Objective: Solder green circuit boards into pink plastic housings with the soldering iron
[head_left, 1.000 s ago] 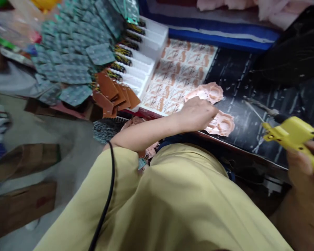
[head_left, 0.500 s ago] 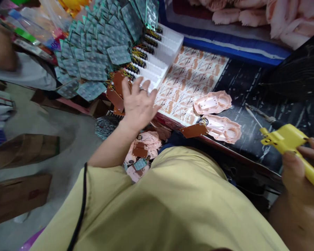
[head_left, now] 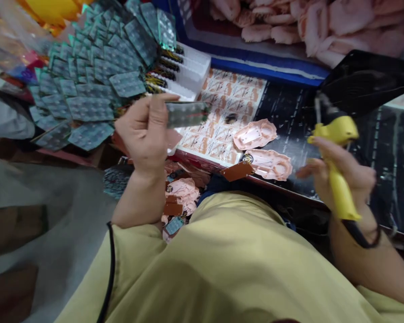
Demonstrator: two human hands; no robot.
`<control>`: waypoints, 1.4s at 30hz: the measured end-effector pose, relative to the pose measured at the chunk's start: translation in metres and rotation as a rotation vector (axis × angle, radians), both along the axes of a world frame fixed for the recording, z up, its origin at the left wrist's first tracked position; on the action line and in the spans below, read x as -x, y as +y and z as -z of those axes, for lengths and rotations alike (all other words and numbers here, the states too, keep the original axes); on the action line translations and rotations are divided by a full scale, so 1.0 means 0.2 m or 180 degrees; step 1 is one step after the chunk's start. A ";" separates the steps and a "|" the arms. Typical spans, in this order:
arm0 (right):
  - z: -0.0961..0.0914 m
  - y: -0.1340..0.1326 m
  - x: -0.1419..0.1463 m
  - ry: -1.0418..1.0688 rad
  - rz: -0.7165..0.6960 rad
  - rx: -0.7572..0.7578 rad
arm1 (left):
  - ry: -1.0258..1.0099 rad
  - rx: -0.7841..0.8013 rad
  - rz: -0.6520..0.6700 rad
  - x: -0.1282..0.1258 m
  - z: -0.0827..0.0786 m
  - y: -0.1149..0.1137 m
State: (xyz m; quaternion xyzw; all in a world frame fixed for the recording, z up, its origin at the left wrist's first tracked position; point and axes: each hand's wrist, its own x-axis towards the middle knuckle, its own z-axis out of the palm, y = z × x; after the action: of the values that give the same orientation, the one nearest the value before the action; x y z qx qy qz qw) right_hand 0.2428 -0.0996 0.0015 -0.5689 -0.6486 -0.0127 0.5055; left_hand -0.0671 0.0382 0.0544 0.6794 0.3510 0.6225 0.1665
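Note:
My left hand (head_left: pixel 146 132) is raised over the bench edge with its fingers pinched on a small grey-green circuit board (head_left: pixel 185 113). My right hand (head_left: pixel 340 172) grips a yellow soldering iron (head_left: pixel 336 161), its tip pointing up and away. Between the hands, two pink plastic shells (head_left: pixel 261 148) lie on the black mat (head_left: pixel 289 112), and a brown board (head_left: pixel 237 171) rests at the bench edge beside them.
A big heap of grey-green circuit boards (head_left: pixel 94 76) fills the upper left, next to a white divided tray (head_left: pixel 185 76) holding wired parts. A printed sheet (head_left: pixel 222 107) lies beside the tray. More pink shells (head_left: pixel 306 22) are piled at the back. Loose parts (head_left: pixel 182 197) lie below the bench.
My left hand left the pink shells, reached to the heap of boards, and now holds one board up. My right hand swung the soldering iron upright and toward the middle.

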 end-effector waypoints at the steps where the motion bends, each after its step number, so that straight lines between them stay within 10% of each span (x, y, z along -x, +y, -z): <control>1: -0.01 0.03 0.03 -0.0034 -0.0104 0.0026 | -0.0306 0.0212 0.0304 -0.07 0.03 0.00; 9: 0.00 0.17 0.22 0.0899 -0.0466 -0.0279 | -0.0804 0.2373 0.1733 -0.51 0.28 -0.04; 14: -0.01 0.13 0.24 0.1150 -0.0075 -0.0296 | 0.0157 0.1542 0.1925 -0.51 0.30 -0.04; 18: -0.03 0.11 0.21 0.1097 -0.0009 -0.0313 | 0.1712 0.0122 0.1476 -0.47 0.22 0.00; 22: -0.03 0.11 0.21 0.0767 0.0092 -0.0337 | 0.2441 -0.0261 0.1039 -0.52 0.13 -0.02; 31: -0.04 0.16 0.20 0.0244 -0.0080 -0.0568 | 0.0669 0.0906 0.1899 -0.60 0.07 -0.07; 42: 0.00 0.56 -0.12 -0.0997 -0.1305 0.1088 | 0.0126 0.0760 0.2107 -0.44 -0.07 0.18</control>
State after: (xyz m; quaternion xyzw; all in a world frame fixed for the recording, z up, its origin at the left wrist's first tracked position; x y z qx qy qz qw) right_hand 0.2660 0.0126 0.0015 -0.4940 -0.8127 0.1113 0.2883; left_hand 0.0207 0.0741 0.0677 0.7440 0.1853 0.4761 0.4307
